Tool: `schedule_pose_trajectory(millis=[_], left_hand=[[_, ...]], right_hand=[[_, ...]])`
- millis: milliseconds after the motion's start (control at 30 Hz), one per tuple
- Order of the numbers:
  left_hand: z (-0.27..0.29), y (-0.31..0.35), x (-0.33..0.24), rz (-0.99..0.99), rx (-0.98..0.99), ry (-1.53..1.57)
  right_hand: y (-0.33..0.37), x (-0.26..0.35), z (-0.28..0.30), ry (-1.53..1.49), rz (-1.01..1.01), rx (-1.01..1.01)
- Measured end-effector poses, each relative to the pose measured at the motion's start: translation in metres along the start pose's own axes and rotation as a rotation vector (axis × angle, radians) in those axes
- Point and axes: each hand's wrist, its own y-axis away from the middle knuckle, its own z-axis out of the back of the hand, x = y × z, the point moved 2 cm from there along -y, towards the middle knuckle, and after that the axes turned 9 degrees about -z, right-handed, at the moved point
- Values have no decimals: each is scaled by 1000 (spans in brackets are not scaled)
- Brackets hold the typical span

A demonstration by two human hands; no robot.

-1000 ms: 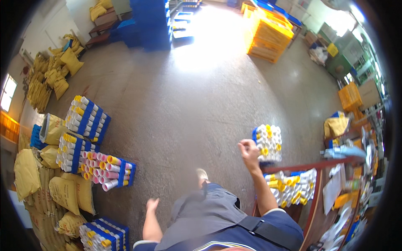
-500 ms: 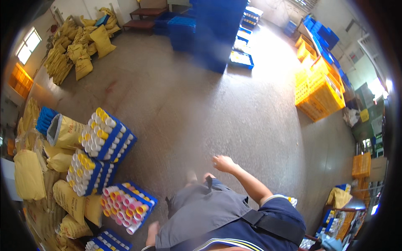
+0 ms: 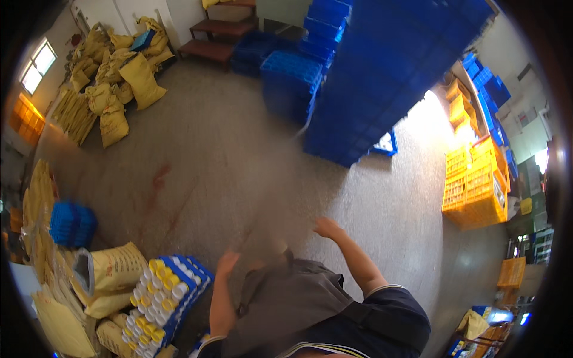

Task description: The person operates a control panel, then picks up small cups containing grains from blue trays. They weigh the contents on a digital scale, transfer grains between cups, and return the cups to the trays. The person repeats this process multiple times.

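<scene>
My right hand [image 3: 327, 227] swings in front of me over the grey floor [image 3: 239, 197]. Its fingers look loosely stretched, and I see nothing in them. My left hand [image 3: 227, 262] is at my left side, smeared by motion, so its finger pose is unclear; no held thing shows. Neither hand touches anything visible. Nearest the left hand is a blue crate [image 3: 192, 275] packed with white and yellow tubes [image 3: 160, 291]. A tall stack of blue crates [image 3: 382, 77] rises ahead of me.
Tan sacks [image 3: 110, 253] and light-blue crates [image 3: 73, 224] lie at left. More yellow sacks [image 3: 140, 80] are heaped at the far left near brown steps [image 3: 224, 27]. Orange crates [image 3: 474, 185] stand at right. A blurry smudge covers the middle of the view.
I have moved forward: the blue stack looks larger and nearer, and the tube crates at left have slid down and back. My left hand has swung forward.
</scene>
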Motion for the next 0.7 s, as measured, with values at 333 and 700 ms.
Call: schedule_pose_trajectory(millis=[333, 700], left_hand=[[187, -120, 77, 989, -598, 345], [411, -890, -387, 292, -113, 75]], right_hand=[[-354, 272, 325, -124, 477, -193], [-605, 96, 329, 156, 8, 532]])
